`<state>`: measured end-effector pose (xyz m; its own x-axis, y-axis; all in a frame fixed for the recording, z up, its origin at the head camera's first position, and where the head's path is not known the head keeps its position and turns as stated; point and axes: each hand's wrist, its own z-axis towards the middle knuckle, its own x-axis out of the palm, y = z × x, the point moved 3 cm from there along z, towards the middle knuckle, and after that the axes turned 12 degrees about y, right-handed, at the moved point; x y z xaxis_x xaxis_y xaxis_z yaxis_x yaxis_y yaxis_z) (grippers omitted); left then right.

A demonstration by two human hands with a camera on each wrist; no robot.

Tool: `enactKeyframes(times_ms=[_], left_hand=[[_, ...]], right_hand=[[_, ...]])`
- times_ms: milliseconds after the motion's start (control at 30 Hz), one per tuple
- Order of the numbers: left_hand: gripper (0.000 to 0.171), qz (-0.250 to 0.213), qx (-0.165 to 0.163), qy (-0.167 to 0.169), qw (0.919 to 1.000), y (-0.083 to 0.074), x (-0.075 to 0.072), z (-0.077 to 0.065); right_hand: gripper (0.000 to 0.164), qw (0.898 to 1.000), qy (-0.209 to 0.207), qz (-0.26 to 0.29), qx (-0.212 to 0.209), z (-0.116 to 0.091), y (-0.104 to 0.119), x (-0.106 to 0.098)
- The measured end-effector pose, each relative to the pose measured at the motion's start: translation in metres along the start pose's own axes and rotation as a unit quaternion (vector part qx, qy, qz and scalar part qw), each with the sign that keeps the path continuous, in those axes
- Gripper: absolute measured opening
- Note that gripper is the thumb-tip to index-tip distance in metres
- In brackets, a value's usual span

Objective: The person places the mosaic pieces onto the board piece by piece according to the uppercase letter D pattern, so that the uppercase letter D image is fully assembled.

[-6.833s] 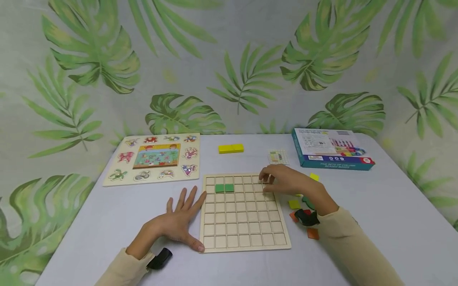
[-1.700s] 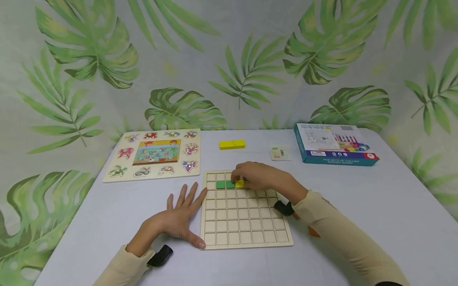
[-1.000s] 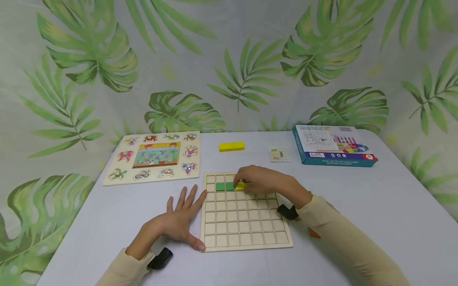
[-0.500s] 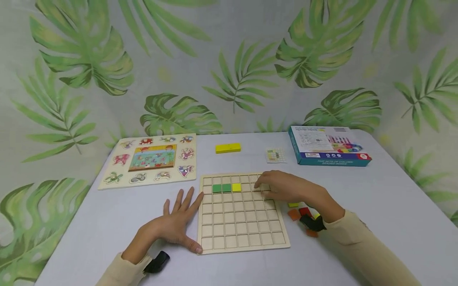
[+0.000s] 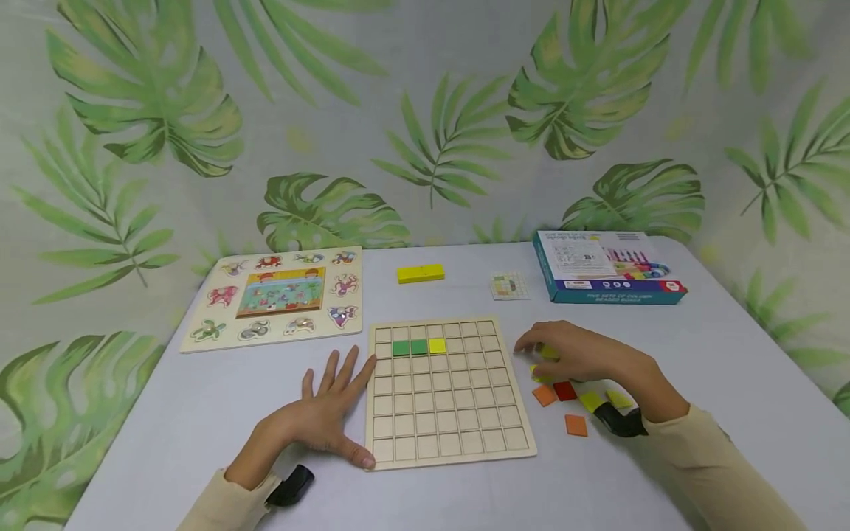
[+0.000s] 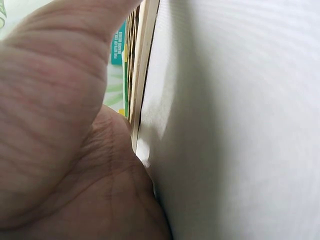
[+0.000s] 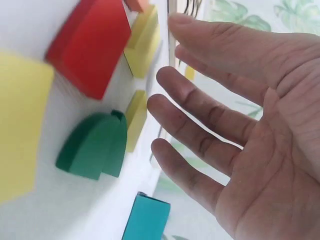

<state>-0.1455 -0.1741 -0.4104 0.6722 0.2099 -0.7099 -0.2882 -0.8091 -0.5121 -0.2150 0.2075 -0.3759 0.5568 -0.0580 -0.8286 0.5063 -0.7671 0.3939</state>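
Observation:
A wooden grid board (image 5: 451, 402) lies on the table, with two green square tiles (image 5: 401, 347) and one yellow tile (image 5: 437, 346) side by side in its second row. My left hand (image 5: 327, 417) is spread flat, thumb and fingertips at the board's left edge. Right of the board, my right hand (image 5: 578, 354) hovers over loose tiles with nothing between its fingers. Beneath and around it lie yellow tiles (image 5: 591, 401), a red tile (image 5: 565, 391) and orange tiles (image 5: 575, 425). Green pieces with a curved edge (image 7: 97, 145) show in the right wrist view, hidden by the hand from the head camera.
A wooden sea-animal peg puzzle (image 5: 279, 299) lies at the back left. Behind the board are a yellow box (image 5: 420, 273) and a small printed grid card (image 5: 509, 286). A teal bead-set box (image 5: 607, 269) stands at the back right.
My right hand has let go of the yellow tile beside the green ones and moved right, off the board to the loose tiles. The left hand has stayed at the board's edge.

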Motion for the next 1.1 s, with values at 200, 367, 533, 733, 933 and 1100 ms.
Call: enactKeyframes(times_ms=[200,367,533,733,933,1100], left_hand=[[0.145,-0.006,0.002,0.000,1.0000,-0.001,-0.001,0.000],[0.145,-0.006,0.001,0.000,1.0000,0.000,-0.001,0.000],[0.146,-0.006,0.000,0.001,1.0000,0.001,0.000,0.001],[0.146,-0.002,-0.001,-0.001,1.0000,0.002,0.001,0.003],[0.146,0.002,-0.003,0.001,1.0000,0.004,0.003,0.004],[0.146,0.000,-0.001,-0.001,1.0000,0.004,0.002,0.003]], right_hand=[[0.038,1.000,0.006,0.002,0.019,-0.003,-0.005,-0.005],[0.030,1.000,-0.003,-0.012,0.022,-0.006,-0.007,-0.009],[0.016,1.000,-0.006,-0.008,0.027,-0.005,-0.012,-0.009],[0.015,0.999,-0.016,0.002,0.043,-0.007,-0.022,-0.009],[0.015,0.999,-0.010,0.017,0.046,-0.008,-0.031,-0.010],[0.015,0.999,-0.009,0.021,0.045,-0.007,-0.037,-0.012]])
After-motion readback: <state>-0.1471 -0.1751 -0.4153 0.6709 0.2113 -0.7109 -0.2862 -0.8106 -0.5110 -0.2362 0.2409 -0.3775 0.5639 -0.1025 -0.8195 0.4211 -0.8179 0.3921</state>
